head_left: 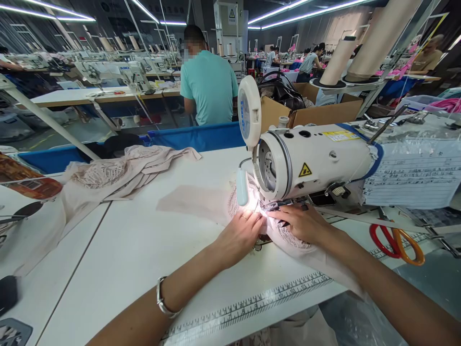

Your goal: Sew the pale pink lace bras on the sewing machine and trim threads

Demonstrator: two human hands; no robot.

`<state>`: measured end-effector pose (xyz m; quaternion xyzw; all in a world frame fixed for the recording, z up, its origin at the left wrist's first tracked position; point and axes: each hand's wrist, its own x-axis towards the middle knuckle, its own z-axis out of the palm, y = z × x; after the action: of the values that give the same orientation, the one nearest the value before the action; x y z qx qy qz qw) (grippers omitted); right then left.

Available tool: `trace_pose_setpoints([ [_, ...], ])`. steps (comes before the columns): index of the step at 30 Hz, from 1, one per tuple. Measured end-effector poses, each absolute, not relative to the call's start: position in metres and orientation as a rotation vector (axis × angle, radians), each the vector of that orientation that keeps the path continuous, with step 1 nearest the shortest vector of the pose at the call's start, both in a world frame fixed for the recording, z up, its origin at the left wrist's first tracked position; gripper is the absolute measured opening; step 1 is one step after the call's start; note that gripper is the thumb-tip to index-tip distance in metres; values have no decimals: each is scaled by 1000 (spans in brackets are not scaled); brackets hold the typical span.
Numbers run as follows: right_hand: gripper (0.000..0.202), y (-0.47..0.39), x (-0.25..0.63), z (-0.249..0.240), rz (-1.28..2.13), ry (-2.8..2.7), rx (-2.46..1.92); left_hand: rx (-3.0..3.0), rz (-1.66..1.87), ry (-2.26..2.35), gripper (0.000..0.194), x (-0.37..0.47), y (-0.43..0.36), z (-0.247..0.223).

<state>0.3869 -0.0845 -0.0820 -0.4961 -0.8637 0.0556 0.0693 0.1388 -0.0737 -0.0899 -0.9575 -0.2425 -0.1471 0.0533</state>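
Pale pink lace-trimmed fabric (201, 202) lies under the head of a white sewing machine (313, 158), lit by a small lamp (242, 187). My left hand (243, 235) rests on the fabric just in front of the needle area, fingers bent and close together, their tips pressing the cloth. On the right side of the needle area, my right hand (300, 222) holds the fabric's lace part, its fingers reaching under the machine head. The needle itself is lost in glare. One end of the fabric hangs over the front edge beneath my right forearm.
More pink fabric (108, 175) is heaped at the left. Red-handled (383, 240) and orange-handled scissors (408, 246) lie at the right, near a printed ruler strip (252, 306). A cardboard box (327, 113) stands behind the machine. A person in a teal shirt (209, 86) sits beyond the table.
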Motion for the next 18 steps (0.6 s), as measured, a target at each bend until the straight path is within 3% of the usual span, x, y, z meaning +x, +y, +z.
trace_pose_setpoints([
  [6,68,-93,382,-69,214,-2593,-1614,-2975,-483,-719,29,140,-66,-92],
  [18,53,-97,377,-57,204,-2548,-1753,-3038,-706,-869,31,135,-54,-96],
])
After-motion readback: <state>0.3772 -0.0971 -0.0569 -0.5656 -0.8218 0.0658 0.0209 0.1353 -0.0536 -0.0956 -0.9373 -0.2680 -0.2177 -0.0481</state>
